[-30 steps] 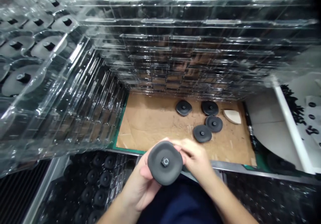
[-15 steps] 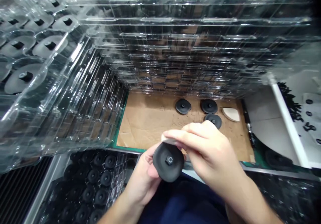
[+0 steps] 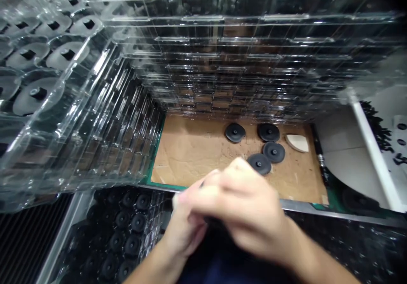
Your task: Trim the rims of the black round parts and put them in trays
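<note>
My left hand [image 3: 187,224] is closed low in the middle of the view, with my right hand [image 3: 241,203] bent over it and smeared by motion. A black disc with a small central stub, seen in the left hand half a second ago, is now almost wholly covered by the fingers. The right fingers are closed; the thin white pad they pinched is now hidden. Beyond the hands, several similar discs lie on a cardboard sheet [image 3: 187,148]. The nearest disc [image 3: 259,164] is close to the right knuckles. A pale wedge-shaped block [image 3: 297,143] lies to their right.
Tall stacks of clear plastic trays [image 3: 203,70] wall off the back and left. Discs fill the top left tray [image 3: 76,70]. A tray of black discs [image 3: 138,222] sits lower left. At right stands a white-edged panel [image 3: 372,148], with small black parts beyond it.
My right hand has moved left and down over the left hand, covering the held disc. One more disc on the cardboard is now uncovered. The view has shifted slightly.
</note>
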Available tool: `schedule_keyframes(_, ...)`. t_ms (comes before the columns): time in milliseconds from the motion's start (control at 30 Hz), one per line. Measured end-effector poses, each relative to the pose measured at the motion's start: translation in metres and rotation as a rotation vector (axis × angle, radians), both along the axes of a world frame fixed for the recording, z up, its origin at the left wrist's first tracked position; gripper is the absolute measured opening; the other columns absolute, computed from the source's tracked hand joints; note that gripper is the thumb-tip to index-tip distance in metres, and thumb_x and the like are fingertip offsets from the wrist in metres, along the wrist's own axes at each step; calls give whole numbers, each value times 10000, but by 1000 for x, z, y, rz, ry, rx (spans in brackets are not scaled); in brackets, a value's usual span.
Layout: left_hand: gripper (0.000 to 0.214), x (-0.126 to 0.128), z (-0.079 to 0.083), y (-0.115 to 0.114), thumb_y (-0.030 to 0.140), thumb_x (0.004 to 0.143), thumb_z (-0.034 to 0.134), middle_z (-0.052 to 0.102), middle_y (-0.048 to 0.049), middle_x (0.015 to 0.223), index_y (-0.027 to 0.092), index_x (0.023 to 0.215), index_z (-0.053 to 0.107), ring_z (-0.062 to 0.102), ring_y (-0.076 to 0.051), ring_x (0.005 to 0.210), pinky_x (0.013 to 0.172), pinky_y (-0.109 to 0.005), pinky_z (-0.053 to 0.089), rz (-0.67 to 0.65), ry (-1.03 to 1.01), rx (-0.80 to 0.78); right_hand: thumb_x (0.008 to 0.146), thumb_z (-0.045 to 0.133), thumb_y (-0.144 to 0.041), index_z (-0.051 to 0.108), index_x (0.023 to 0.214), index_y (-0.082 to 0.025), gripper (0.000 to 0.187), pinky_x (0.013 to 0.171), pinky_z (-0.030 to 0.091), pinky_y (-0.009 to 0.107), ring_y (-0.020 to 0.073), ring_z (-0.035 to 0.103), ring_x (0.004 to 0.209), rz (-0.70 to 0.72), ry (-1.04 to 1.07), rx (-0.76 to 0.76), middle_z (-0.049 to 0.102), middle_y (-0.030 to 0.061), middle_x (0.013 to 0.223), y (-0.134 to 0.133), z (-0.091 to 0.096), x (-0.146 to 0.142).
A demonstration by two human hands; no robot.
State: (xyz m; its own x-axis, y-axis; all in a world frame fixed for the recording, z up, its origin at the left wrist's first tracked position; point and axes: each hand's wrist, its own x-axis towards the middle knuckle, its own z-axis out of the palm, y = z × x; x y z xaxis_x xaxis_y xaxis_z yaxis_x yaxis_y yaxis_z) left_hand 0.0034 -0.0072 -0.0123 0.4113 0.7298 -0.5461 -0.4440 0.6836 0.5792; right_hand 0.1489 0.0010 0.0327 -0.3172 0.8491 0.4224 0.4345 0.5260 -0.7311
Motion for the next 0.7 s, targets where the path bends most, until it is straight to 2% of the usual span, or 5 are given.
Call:
schedule_keyframes(133,770,-2,2,1,507,472,832,725,-59,1032,238,1169,646,675,-269,954,857,-338,527,84,-53,-16,911,525,-185,682,1074,-218,229,793,458,285,148,653,883,-394,31,-286,729,27,999,7,-50,10)
schedule_keyframes(333,622,-2,-1,3,493,546,798,726,-57,1033,226,1096,683,668,-227,962,911,-330,509,136,-72,-34,871,545,-240,727,742,-207,225,659,510,284,162,652,653,-350,12,-393,724,23,698,-23,-113,0)
schedule_keyframes(433,614,2,0,3,460,524,824,726,-45,1040,235,1079,690,659,-214,978,883,-293,516,145,-80,-49,894,537,-264,727,894,-207,198,654,525,271,160,665,702,-418,53,-413,738,32,800,-25,-92,2)
schedule_keyframes(567,527,6,2,1,376,544,852,731,-18,986,238,1031,705,661,-161,915,806,-212,514,141,-64,-40,897,550,-204,669,1078,-208,217,625,507,245,141,653,753,-566,154,-205,728,35,950,-19,-29,-1)
schedule_keyframes(700,485,3,2,1,261,555,863,727,-1,1019,267,1013,704,656,-166,938,880,-248,491,132,-32,-32,870,526,-97,675,991,-136,196,648,502,252,132,625,677,-217,110,-111,712,36,799,-21,5,-10)
